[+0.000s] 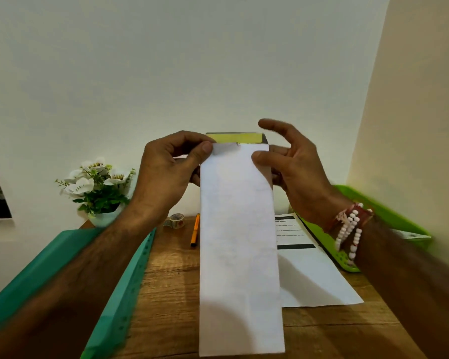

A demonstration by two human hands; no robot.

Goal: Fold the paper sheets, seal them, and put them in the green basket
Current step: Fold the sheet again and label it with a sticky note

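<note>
A long, narrow folded paper (240, 242) is held upright in the air above the wooden table (171, 281), its lower end nearest the camera. The left hand (166, 172) pinches the top left corner, thumb in front and curled fingers behind. The right hand (298, 172) grips the upper right edge with its thumb in front and some fingers behind, while the forefinger is raised and spread free. A yellow strip (235, 137) shows just above the paper's top edge, though what it is cannot be told. A printed sheet (309, 275) lies flat on the table beside a lime-green basket (389, 211) at the right, and a teal basket (119, 294) stands at the left. Farther back are an orange pen (195, 230), a tape roll (176, 220) and a pot of white flowers (99, 187).
</note>
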